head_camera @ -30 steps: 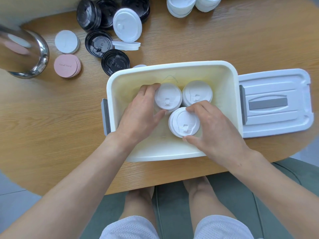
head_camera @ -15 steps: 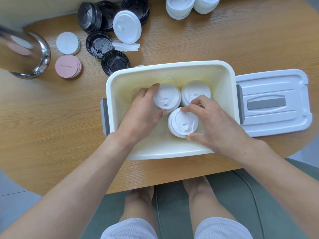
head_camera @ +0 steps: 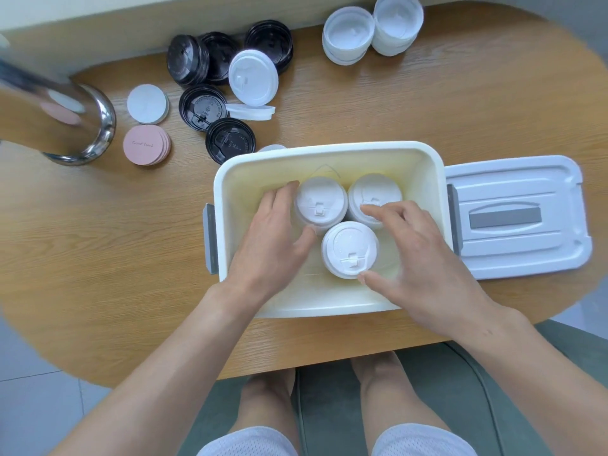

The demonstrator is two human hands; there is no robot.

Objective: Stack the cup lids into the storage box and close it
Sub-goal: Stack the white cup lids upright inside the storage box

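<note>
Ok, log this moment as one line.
phase: arranging | storage box: open, three white lid stacks | hands: both inside | box lid: off

From my seat I can't read the print on the pink discs (head_camera: 145, 144) — too small. The steel vessel (head_camera: 56, 116) is blurred and cut off at the left edge. My left hand (head_camera: 276, 238) hides the box floor (head_camera: 329, 294) beneath it, and a small white piece (head_camera: 271, 148) barely shows behind the box rim (head_camera: 316, 152).
</note>
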